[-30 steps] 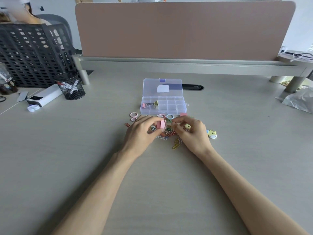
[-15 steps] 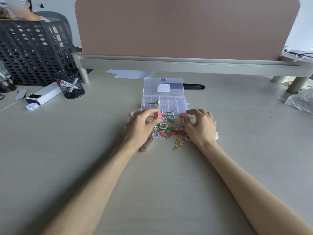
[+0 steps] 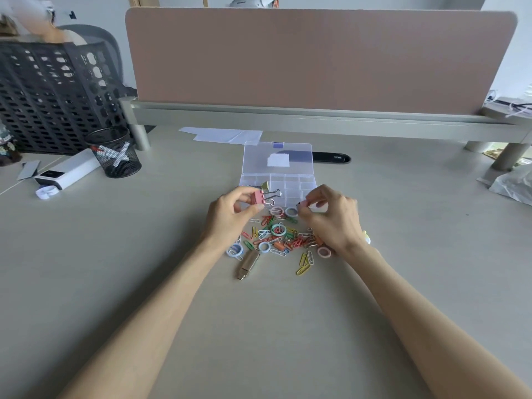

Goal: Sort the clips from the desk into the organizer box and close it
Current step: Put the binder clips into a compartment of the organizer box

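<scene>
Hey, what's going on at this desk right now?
A person is sorting clips into an open organizer box. The left hand pinches a pink binder clip by the box's front left corner; the right hand pinches what looks like a small pink clip. A gold binder clip is inside; the pile of paper clips lies on the desk.

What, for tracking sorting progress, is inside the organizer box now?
A gold binder clip lies in a left compartment of the organizer box; other visible compartments look empty. The left hand, its pink binder clip and the right hand cover part of the near row.
</scene>
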A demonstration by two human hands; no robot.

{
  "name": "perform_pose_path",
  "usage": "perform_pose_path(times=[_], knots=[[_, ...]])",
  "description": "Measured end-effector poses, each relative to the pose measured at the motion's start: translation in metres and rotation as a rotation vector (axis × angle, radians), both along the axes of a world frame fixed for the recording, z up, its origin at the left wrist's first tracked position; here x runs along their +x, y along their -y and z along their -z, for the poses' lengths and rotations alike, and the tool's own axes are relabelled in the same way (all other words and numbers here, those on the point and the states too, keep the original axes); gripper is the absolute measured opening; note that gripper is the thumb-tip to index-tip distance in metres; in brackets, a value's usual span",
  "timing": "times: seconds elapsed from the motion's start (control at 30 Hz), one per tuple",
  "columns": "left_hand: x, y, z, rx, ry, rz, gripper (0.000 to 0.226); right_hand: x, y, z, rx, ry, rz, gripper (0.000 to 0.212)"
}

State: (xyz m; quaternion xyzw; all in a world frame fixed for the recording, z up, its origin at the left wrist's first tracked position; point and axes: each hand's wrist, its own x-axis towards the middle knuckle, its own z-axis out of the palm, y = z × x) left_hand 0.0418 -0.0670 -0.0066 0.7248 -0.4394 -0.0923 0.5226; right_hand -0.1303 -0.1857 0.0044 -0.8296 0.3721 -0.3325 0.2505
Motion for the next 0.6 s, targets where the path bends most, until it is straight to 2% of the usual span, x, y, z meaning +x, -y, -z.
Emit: perform_pose_path(times=[0.07,0.13,0.23,0.33,0.53,0.6], knots=[[0.014,0.001,-0.002,0.019,-0.006,-0.014,0.021,0.002,-0.003,-0.007,0.07,0.108,-0.147,0.016],[0.026,0.003,-0.005,0.037,-0.033,-0.029,0.021,0.008,-0.001,-0.012,0.061,0.11,-0.239,0.024],[0.034,0.009,-0.006,0.051,-0.083,-0.03,0.021,0.024,0.006,-0.015,0.023,0.124,-0.298,0.026],[0.039,0.015,-0.004,0.083,-0.045,-0.004,0.021,0.04,0.013,-0.017,0.052,0.141,-0.332,0.03],[0.047,0.02,0.0,0.116,0.065,0.036,0.021,0.059,0.018,-0.018,0.149,0.214,-0.301,0.01],[0.05,0.019,0.002,0.128,0.172,0.041,0.021,0.063,0.021,-0.016,0.142,0.217,-0.277,0.006]])
